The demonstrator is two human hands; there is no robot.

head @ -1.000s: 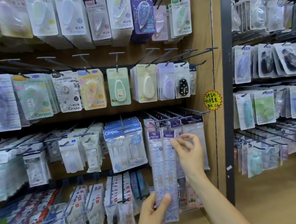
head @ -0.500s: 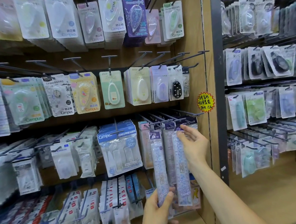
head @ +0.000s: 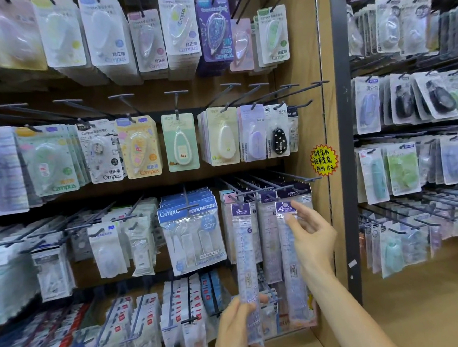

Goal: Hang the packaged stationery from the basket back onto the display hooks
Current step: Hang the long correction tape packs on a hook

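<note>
My left hand (head: 233,333) grips the bottom of a long, narrow ruler packet (head: 246,267) with a purple header. The packet stands upright in front of the display, its top just under a dark hook (head: 237,198). My right hand (head: 313,235) pinches the purple header of a second ruler packet (head: 293,277) between thumb and forefinger. This packet's top sits right below the hooks (head: 286,189) at the right end of the row. More of the same packets hang behind both. No basket is in view.
A blue Campus refill pack (head: 191,230) hangs just left of the rulers. Correction-tape cards (head: 179,141) fill the rows above. A wooden side panel (head: 310,113) with a yellow price sticker (head: 324,160) and a dark post (head: 346,138) bound the right side.
My right hand carried the second ruler packet to the right and up to the end hooks. The left hand kept its packet upright. The view shifted slightly rightward.
</note>
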